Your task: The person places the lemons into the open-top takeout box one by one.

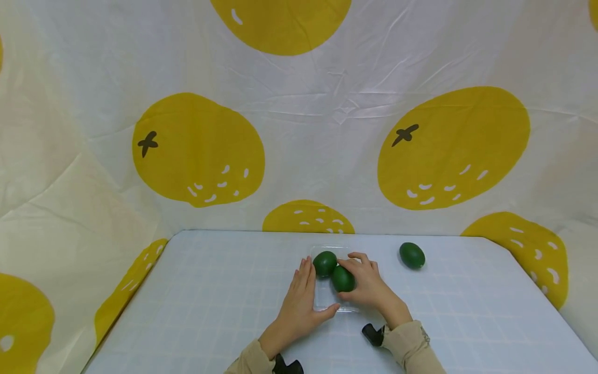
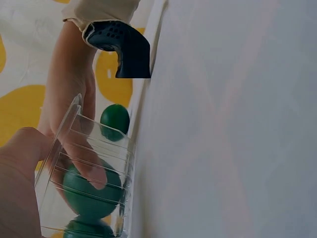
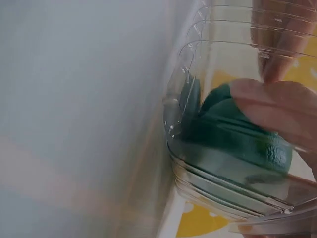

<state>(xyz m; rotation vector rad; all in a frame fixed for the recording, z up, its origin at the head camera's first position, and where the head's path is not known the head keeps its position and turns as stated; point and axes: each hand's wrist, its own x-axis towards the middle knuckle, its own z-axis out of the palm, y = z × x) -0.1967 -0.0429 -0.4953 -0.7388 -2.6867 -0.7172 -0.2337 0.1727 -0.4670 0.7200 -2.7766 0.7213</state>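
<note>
A clear plastic box stands on the table with two smooth, dark green egg-shaped objects in it. One, the back-left green egg-shaped object, lies near the left wall. My right hand reaches in from the right and grips the front green egg-shaped object between thumb and fingers; the two objects appear to touch. Along the box's left side my left hand rests with straight fingers, its thumb near the front rim. Through the ribbed box wall, the left wrist view shows the gripped green egg-shaped object.
A third green egg-shaped object lies on the table to the right of the box. The pale checked tabletop ends against a white curtain printed with yellow fruit. Black wrist devices sit by both cuffs.
</note>
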